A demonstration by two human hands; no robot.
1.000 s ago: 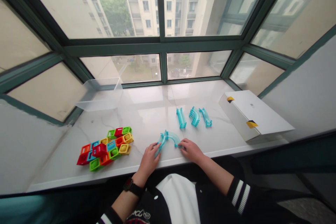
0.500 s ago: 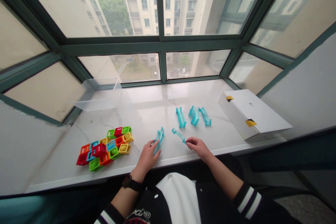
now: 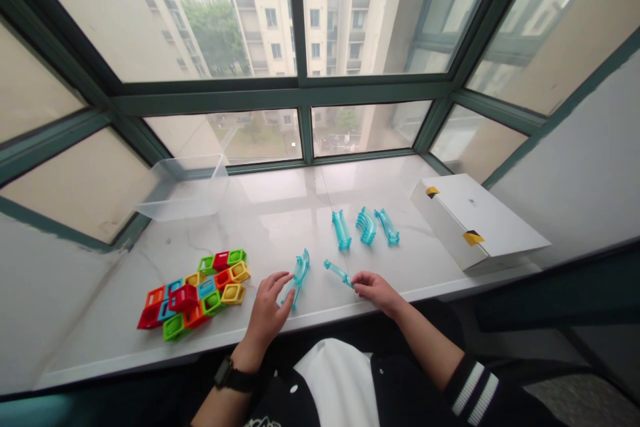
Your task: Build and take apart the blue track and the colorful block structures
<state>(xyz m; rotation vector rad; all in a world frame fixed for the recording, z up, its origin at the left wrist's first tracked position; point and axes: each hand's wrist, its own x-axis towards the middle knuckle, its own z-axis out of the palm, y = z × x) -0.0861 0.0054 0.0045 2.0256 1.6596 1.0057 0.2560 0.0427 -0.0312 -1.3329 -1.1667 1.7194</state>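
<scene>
On the white marble sill, a clear blue curved track piece (image 3: 301, 271) stands beside my left hand (image 3: 267, 309). That hand's thumb and fingers are apart around the near end of the piece; whether a fingertip still touches it I cannot tell. My right hand (image 3: 374, 291) pinches the near end of a slim blue track piece (image 3: 336, 271), whose far end points away to the left. Behind it lie a straight blue track piece (image 3: 341, 230), a curved blue track piece (image 3: 367, 225) and a sloping blue track piece (image 3: 388, 227).
Several coloured plastic blocks (image 3: 206, 288) sit in a cluster at the left. Behind them is a clear plastic bin (image 3: 180, 210). A white box (image 3: 493, 217) with yellow-black tabs stands at the right. Window frames (image 3: 280, 99) border the sill's back.
My left hand has drawn back to the left and its fingers have spread away from the curved track piece. The right hand still holds its piece. The view has shifted slightly.
</scene>
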